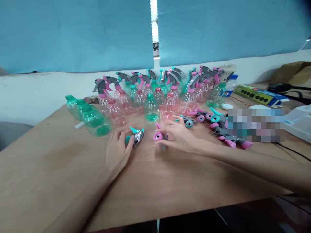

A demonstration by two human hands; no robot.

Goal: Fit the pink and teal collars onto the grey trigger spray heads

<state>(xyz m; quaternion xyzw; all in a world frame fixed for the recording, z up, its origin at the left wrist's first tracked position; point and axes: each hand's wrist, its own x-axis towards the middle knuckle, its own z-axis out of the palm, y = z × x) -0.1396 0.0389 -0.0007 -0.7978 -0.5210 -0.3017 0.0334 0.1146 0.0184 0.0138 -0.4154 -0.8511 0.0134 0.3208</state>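
Between the thumb and fingers of my left hand (pixel 119 149) is a teal-and-grey trigger spray head (pixel 138 137), held just above or on the table. My right hand (pixel 182 136) pinches a pink-and-grey trigger spray head (pixel 158 136), its round pink collar facing me. Beyond my hands stand open bottles without heads, among them a green bottle (pixel 152 110) and a pink bottle (pixel 170 105). Another teal-collared spray head (pixel 189 123) lies just past my right hand. More loose spray heads (pixel 220 127) are piled to its right.
Several pink and green bottles with spray heads (pixel 173 81) crowd the back of the wooden table (pixel 73 181). Green bottles (pixel 94 119) stand or lean at the left. On the right are a yellow-and-blue box (pixel 259 94), a blue-capped bottle (pixel 232 85) and a clear plastic container (pixel 300 121).
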